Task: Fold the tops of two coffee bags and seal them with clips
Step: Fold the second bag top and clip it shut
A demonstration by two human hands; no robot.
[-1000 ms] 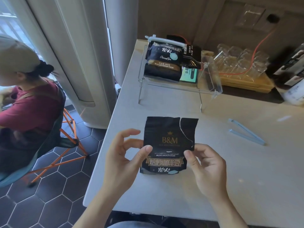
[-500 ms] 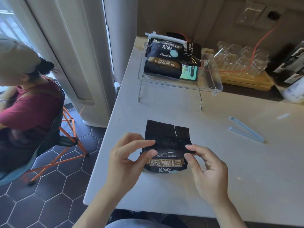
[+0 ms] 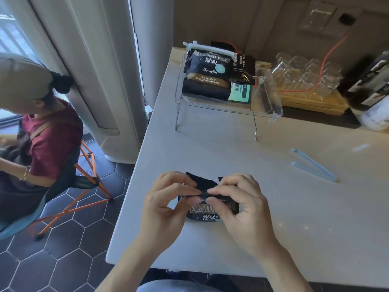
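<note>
— Two hands, left hand (image 3: pixel 166 207) and right hand (image 3: pixel 242 209), pinch our coffee bag (image 3: pixel 212 211) on the tabletop (image 3: pixel 294 218) along its fold.
— We judge the film light, springy, slippery; we keep hold at the crease.

Coffee bag (image 3: pixel 210 209) lies on the desk (image 3: pixel 294 218) near its front edge, between left hand (image 3: pixel 166 205) and right hand (image 3: pixel 242 207). Open clip (image 3: pixel 313 165) on the desk, right of and behind the bag. Behind all, a raised shelf (image 3: pixel 229 106) carries a clipped bag (image 3: pixel 207 76); glasses (image 3: pixel 303 74) stand right of the shelf.
</note>
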